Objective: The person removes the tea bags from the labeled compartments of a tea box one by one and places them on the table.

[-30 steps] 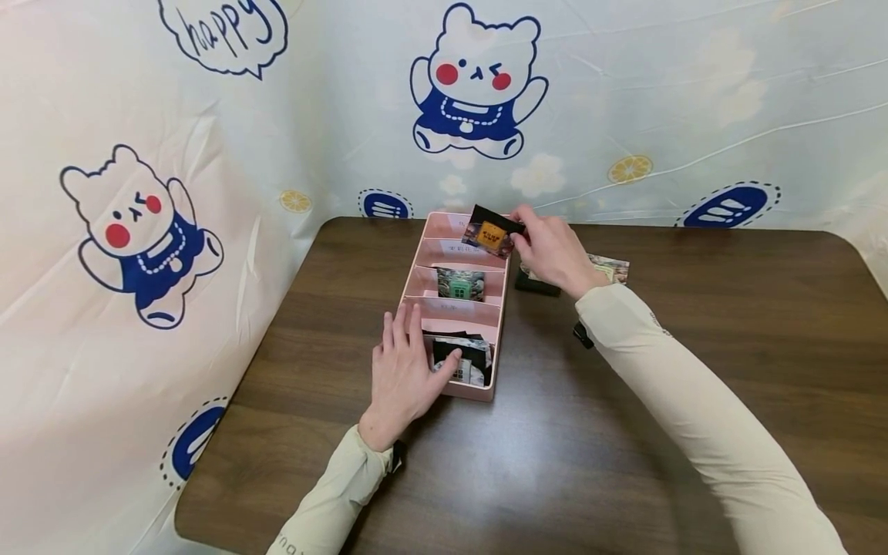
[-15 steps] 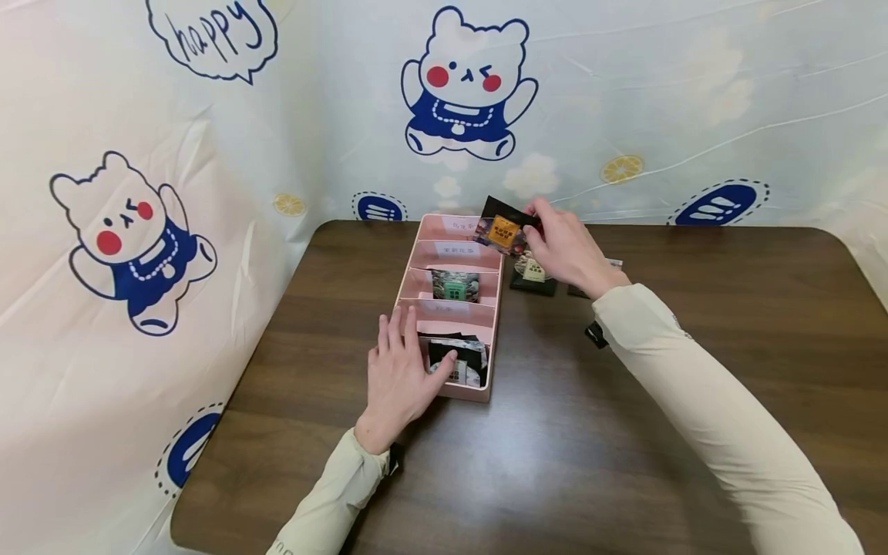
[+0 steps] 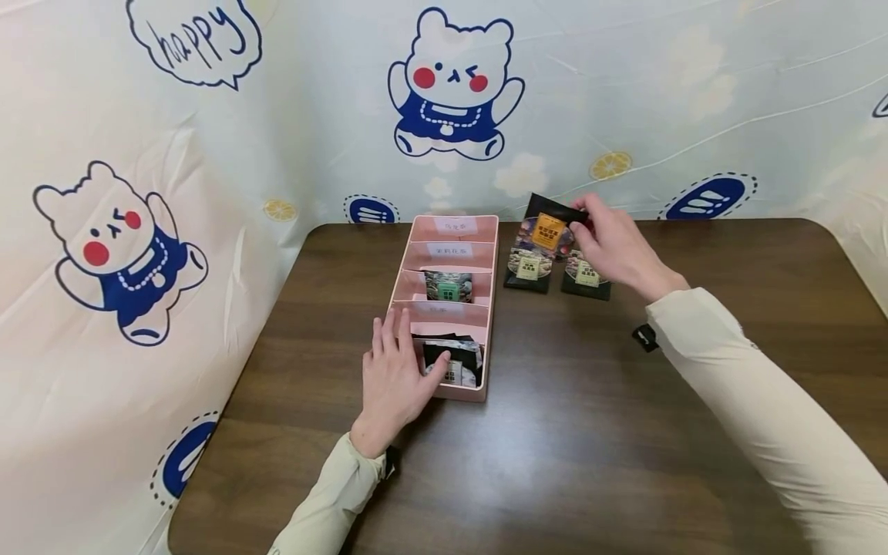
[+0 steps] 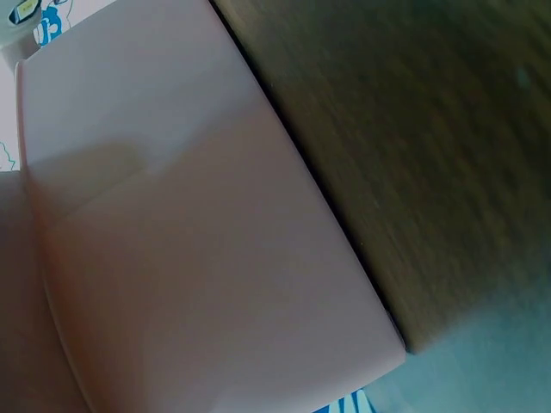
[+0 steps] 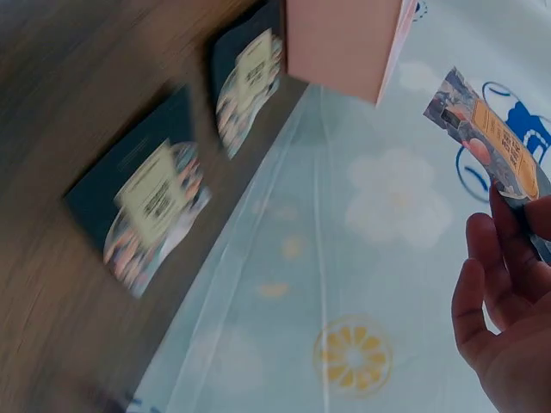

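Note:
My right hand (image 3: 617, 247) pinches the top corner of a black tea sachet with an orange label (image 3: 549, 231). It holds the sachet over the table, right of a pink divided box (image 3: 491, 308). My left hand (image 3: 391, 381) rests with extended fingers on the box's near left edge. Its thumb reaches over several black sachets (image 3: 454, 362) in the nearest compartment. A green-labelled sachet (image 3: 448, 286) stands in the middle compartment. Two sachets with pale yellow-green labels lie on the table: a left one (image 3: 527, 271) and a right one (image 3: 585, 276), partly beneath the held sachet and hand in view.
Paper labels are stuck inside the box, such as one in the farthest compartment (image 3: 455, 226). Wooden tabletop (image 3: 555, 447) extends to the front and right. A printed curtain (image 3: 305, 116) hangs just behind the table's back edge.
My right hand has carried the orange-labelled sachet rightward, from above the box's far compartments to above the table sachets. My left hand stays on the box. The head view has shifted slightly.

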